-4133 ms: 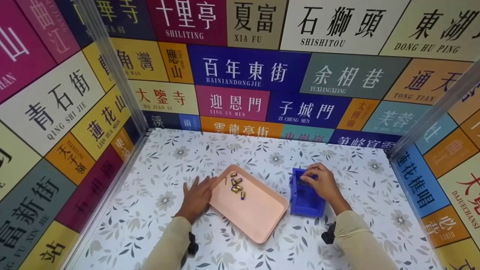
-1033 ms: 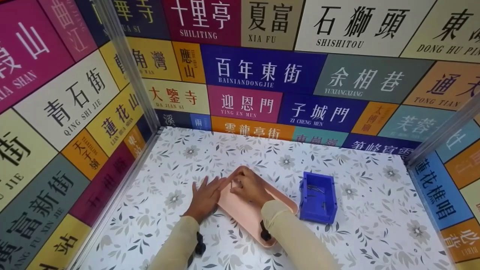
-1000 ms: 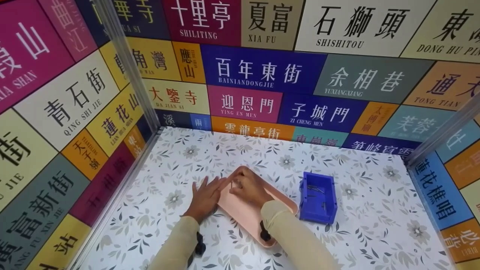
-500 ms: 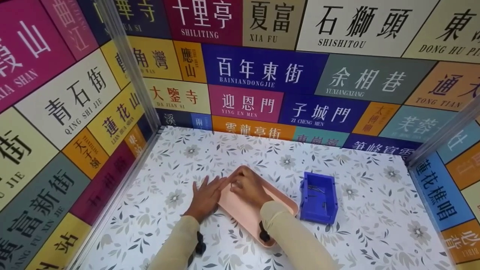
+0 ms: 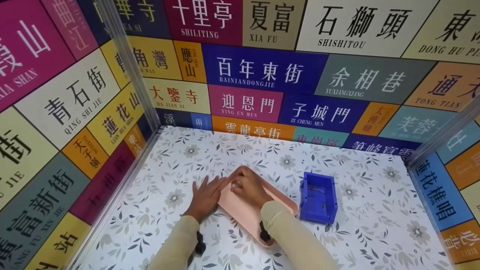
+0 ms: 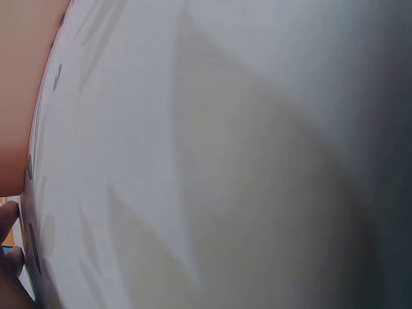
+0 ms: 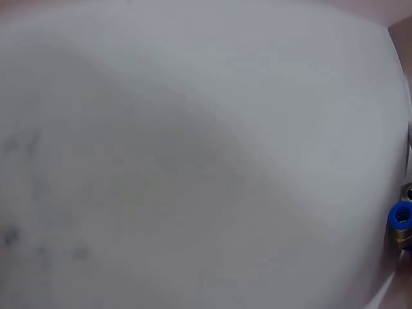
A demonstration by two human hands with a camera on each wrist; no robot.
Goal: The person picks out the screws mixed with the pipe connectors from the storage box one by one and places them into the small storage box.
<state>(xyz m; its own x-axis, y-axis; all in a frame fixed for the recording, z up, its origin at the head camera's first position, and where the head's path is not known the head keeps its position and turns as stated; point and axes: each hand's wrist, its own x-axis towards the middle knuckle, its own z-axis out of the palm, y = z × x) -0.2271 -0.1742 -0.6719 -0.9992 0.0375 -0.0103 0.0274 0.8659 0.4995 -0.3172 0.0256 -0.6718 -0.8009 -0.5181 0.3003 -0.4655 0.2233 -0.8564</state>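
My left hand (image 5: 204, 198) lies against the left edge of the pink tray (image 5: 240, 221), fingers spread straight, fingertips right at the rim. In the left wrist view its fingers (image 6: 9, 219) show at the lower left beside the tray. My right hand (image 5: 251, 189) reaches into the tray's far end, fingers bent downward and thumb close to the index finger. I cannot tell what its fingertips hold. The right wrist view shows a brass fitting with a blue collar (image 7: 402, 215) at its right edge. In the head view, the right hand hides the small fittings.
A blue bin (image 5: 318, 217) with several thin metal screws or pins (image 5: 315, 188) stands right of the tray. Both rest on a flower-patterned table (image 5: 176, 165). Sign-printed walls (image 5: 262, 71) enclose it at the back and sides.
My right hand has moved left from the blue bin into the tray, now covering the fittings seen earlier. In the last second its fingers shift only slightly. The left hand stays on the tray edge.
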